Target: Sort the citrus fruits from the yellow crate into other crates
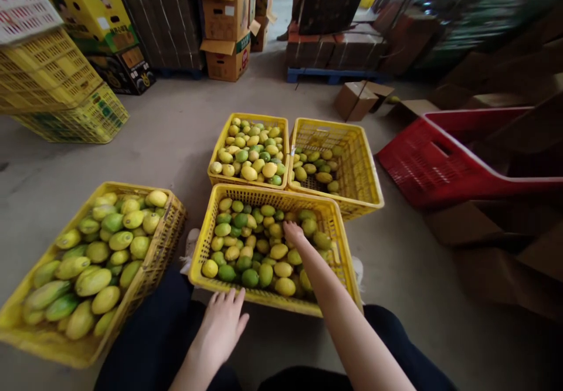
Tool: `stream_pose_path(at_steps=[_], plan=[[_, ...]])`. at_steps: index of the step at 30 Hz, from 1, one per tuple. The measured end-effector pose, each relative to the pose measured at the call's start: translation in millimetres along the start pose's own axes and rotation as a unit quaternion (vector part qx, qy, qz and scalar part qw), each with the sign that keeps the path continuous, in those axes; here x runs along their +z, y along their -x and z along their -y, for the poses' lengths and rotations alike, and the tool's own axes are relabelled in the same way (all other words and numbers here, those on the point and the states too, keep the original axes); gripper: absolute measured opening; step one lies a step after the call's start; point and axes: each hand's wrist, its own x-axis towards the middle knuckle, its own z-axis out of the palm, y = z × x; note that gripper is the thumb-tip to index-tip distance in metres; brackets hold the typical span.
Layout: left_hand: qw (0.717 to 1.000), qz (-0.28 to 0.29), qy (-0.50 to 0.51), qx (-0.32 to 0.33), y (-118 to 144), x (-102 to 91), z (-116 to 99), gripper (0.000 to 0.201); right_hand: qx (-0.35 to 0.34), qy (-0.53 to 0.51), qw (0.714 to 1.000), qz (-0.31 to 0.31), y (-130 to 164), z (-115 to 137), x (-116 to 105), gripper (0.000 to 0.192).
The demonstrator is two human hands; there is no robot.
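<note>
A yellow plastic crate (331, 203) stands between my legs, part filled with green and yellow lemons (245, 251). My right hand (294, 233) reaches down into it, its fingers apart over the lemons towards the far right side. No lemon is plainly gripped there, and the fingertips are partly hidden. Just outside the near rim, my left hand (226, 319) hovers palm down with fingers stretched out and holds nothing. Beyond this crate are a fuller lemon crate (285, 145) and another crate (372, 174) with fewer lemons. On my left sits a crate (165, 244) heaped with larger-looking lemons.
Stacked yellow crates (48, 68) and a yellow carton (94, 16) rise at the far left. A red crate (422, 156) is at the right, near cardboard boxes (466, 227). Cartons (224, 21) and a blue pallet (325, 75) stand at the back, past the concrete floor (176, 109).
</note>
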Motion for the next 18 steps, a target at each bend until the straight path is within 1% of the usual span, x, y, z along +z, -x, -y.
stream_pose_path(at_steps=[4,8,13,16,18], plan=[[0.998,0.043,0.012,-0.032,-2,1.0,0,0.057,0.001,-0.041,0.999,0.019,-24,-6,4,0.036],[0.998,0.05,0.03,-0.032,-1,4.7,3,0.057,0.007,-0.091,0.996,0.013,-27,-10,9,0.027],[0.998,0.033,0.036,-0.03,2,6.6,6,0.055,0.042,-0.101,0.994,-0.011,-15,-8,19,0.049],[0.998,0.034,0.034,-0.029,3,4.2,4,0.055,0.061,-0.098,0.993,-0.02,-10,-3,25,0.056],[0.999,0.034,0.033,-0.025,3,2.4,2,0.056,0.067,-0.096,0.993,-0.028,-11,1,28,0.056]])
